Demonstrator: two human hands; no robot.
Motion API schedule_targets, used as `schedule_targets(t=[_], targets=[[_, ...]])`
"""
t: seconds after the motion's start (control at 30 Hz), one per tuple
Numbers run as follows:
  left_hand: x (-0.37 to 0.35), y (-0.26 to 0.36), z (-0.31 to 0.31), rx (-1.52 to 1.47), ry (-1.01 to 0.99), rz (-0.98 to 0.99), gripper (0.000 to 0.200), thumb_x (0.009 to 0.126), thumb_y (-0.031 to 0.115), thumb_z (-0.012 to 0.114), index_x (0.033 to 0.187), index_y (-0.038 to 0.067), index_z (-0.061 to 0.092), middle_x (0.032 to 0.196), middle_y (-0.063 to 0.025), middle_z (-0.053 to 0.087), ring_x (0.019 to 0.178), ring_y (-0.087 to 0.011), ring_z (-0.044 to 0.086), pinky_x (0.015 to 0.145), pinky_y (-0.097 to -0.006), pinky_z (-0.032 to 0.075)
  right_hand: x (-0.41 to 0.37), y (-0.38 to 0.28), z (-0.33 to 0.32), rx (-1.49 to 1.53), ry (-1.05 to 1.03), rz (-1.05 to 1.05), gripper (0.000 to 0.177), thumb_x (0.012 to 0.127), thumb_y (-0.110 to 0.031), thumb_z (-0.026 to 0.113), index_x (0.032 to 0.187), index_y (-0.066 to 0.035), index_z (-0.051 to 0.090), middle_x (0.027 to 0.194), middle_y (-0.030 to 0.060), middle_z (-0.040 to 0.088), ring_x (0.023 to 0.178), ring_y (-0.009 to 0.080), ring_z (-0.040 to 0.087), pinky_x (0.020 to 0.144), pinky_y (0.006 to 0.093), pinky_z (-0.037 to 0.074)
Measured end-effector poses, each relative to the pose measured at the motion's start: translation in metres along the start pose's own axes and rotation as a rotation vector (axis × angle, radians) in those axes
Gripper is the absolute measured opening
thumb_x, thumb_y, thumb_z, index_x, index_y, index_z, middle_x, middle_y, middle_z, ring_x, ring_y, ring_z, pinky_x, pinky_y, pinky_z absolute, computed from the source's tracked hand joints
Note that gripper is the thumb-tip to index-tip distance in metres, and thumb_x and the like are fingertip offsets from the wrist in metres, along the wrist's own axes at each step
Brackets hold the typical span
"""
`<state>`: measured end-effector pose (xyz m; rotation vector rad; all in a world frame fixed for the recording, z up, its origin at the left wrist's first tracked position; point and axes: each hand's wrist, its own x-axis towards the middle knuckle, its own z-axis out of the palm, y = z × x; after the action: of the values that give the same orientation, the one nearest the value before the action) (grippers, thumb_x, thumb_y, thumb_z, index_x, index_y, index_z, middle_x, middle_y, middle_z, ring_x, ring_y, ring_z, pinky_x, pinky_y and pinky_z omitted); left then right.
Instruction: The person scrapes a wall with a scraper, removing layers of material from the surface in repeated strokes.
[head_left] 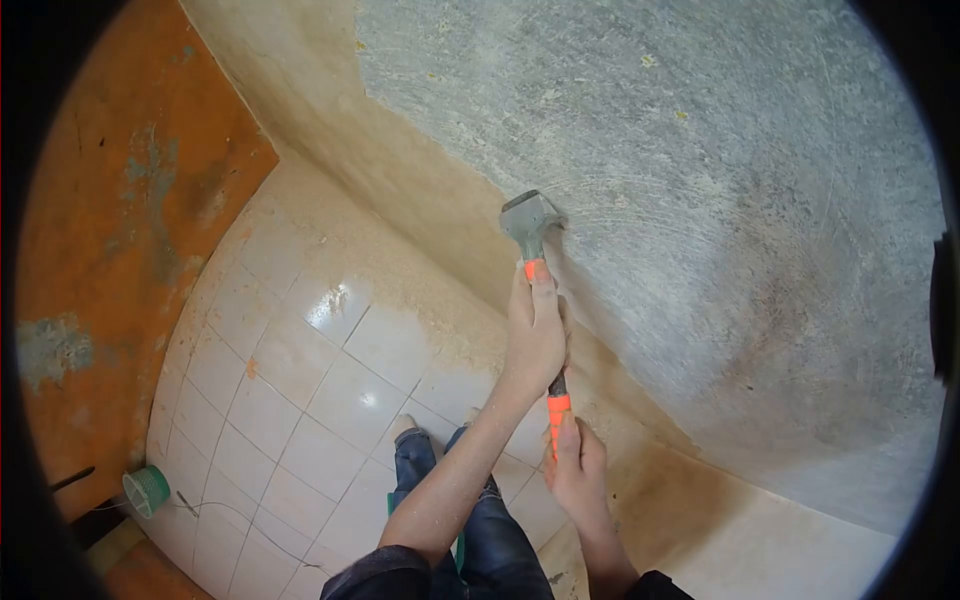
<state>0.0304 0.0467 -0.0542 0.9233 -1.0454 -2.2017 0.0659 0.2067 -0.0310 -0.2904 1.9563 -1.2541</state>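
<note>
A long-handled scraper [530, 217] with a grey head and orange-and-black handle rests its head against the wall, at the border between the rough grey surface [650, 170] and the smooth beige band [420, 215]. Closed around the upper handle, just below the head, is my left hand [536, 335]. My right hand [577, 465] grips the orange lower end of the same handle. The blade's contact edge is hard to make out.
Dusty white floor tiles [290, 400] lie below, with my feet and jeans [490, 540] on them. A green basket-like container [147, 491] and a thin wire [255, 525] are at the lower left. An orange, patchy surface [120, 230] stands on the left.
</note>
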Motion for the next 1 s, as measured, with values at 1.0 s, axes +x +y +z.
schedule_targets(t=[1.0], targets=[[-0.007,0.008,-0.005,0.043,-0.072,-0.084,0.045,0.103,0.054,0.028,0.098,0.010,0.038,0.047,0.0020,0.031,0.031,-0.0088,0.029,0.029,-0.0255,0.030,-0.010,0.002,0.021,0.134,-0.020,0.060,0.044,0.105,-0.043,0.035,0.082,-0.007,0.043,0.054,-0.0029,0.036,0.040,0.0052,0.033,0.037,0.0220,0.029]])
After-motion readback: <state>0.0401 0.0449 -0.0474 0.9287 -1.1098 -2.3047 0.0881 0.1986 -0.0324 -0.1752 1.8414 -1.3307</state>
